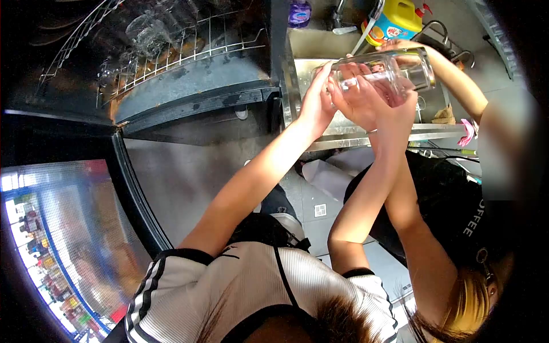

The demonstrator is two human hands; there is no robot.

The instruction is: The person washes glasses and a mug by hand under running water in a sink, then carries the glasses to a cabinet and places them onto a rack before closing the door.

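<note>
A tall clear drinking glass [420, 68] is tilted nearly sideways above the sink; overlapping outlines may be a second glass. My left hand [318, 103] closes around its left end, fingers pointing up. My right hand [396, 108] is closed on the glass toward its right part, with some fingers hidden behind hands and glass. Between my hands, a co-worker's hand [357, 100] with a thin bracelet also touches the glass. The co-worker's other hand [400, 44] reaches over from the right at the glass's far side.
Beneath the hands is a metal sink [343, 140]. Behind it stand a yellow jug [397, 23], a purple bottle [299, 14] and a tap [338, 20]. At upper left, a wire rack [189, 54] holds glassware. The co-worker in a black apron [440, 200] stands close on my right.
</note>
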